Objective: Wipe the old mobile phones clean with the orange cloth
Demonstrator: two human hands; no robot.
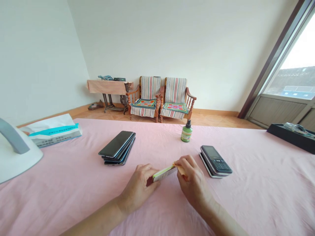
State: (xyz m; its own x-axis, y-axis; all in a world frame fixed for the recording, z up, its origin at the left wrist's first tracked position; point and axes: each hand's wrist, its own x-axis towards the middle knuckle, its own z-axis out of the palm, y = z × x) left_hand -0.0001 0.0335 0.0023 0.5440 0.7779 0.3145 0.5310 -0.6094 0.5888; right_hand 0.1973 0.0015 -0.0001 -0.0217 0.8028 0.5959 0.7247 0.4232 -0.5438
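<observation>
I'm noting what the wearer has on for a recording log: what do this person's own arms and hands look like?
Both the left hand and the right hand are ungloved, with slender fingers; I see no rings. The left forearm and right forearm are bare as far as the frame shows: no sleeve, watch, bracelet or cable.

Straight ahead at twelve o'clock, the held device point(163, 173) has a smooth-looking edge. The stacked phones point(117, 144) at eleven look glossy and glass-like; the bottle point(186, 134) near one, plastic. The tablecloth point(152, 144) is matt, wrinkled fabric.
</observation>
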